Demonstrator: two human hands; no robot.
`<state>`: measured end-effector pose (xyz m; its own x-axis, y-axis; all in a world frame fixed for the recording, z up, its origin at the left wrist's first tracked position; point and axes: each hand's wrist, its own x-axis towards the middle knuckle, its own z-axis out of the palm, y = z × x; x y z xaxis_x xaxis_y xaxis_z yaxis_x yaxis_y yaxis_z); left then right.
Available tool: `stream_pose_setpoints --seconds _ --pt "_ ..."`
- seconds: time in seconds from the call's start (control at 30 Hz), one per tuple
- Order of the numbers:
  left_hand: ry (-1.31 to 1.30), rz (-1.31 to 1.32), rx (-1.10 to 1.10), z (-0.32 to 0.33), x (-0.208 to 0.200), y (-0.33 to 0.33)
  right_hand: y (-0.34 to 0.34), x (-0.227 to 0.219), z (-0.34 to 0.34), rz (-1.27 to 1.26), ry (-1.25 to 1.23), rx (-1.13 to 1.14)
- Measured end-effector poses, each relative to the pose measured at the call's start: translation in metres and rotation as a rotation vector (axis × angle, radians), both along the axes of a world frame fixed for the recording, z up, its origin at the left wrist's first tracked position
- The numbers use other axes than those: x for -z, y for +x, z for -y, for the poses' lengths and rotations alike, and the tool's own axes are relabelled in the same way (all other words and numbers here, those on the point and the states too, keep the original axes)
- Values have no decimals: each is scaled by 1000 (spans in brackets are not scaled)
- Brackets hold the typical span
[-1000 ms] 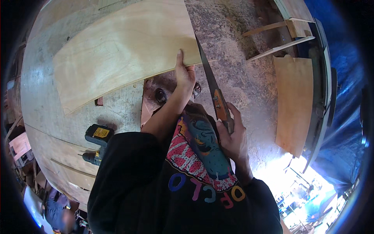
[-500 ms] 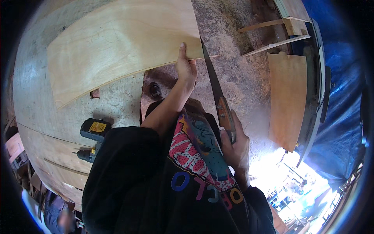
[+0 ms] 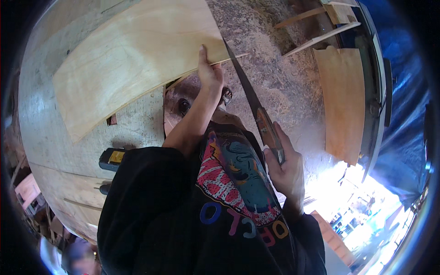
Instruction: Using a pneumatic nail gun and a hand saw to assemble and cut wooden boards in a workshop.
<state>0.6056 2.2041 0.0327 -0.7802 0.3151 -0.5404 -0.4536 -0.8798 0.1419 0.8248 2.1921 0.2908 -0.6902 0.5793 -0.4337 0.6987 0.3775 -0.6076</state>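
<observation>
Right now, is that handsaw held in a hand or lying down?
Held: the right hand is closed around the handle of the handsaw, whose blade slants toward the edge of the plywood sheet.

Head fisheye, facing down, near left hand (image 3: 211, 77), right hand (image 3: 287, 171).

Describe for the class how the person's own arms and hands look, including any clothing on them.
Both arms wear black sleeves. The left sleeve is loose and wide, leaving much of the forearm bare; the right sleeve ends short of the wrist. Neither the left hand nor the right hand wears a glove. No markings show on the sleeves.
</observation>
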Motion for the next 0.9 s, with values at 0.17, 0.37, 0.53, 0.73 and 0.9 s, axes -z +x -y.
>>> stream_pose_setpoints --seconds 0.17,0.37,0.53,0.73,0.9 --pt "-38 -84 29 12 3 8 21 4 1 -83 12 -38" --pt "-3 -164 117 26 -3 19 1 23 -5 -90 -109 11" --pt "-72 -62 124 32 -1 16 12 13 4 -16 -107 42" --pt "-218 -100 441 58 -4 21 19 21 14 -106 -9 97" --pt "-228 -89 667 66 -19 10 12 11 14 -29 54 51"
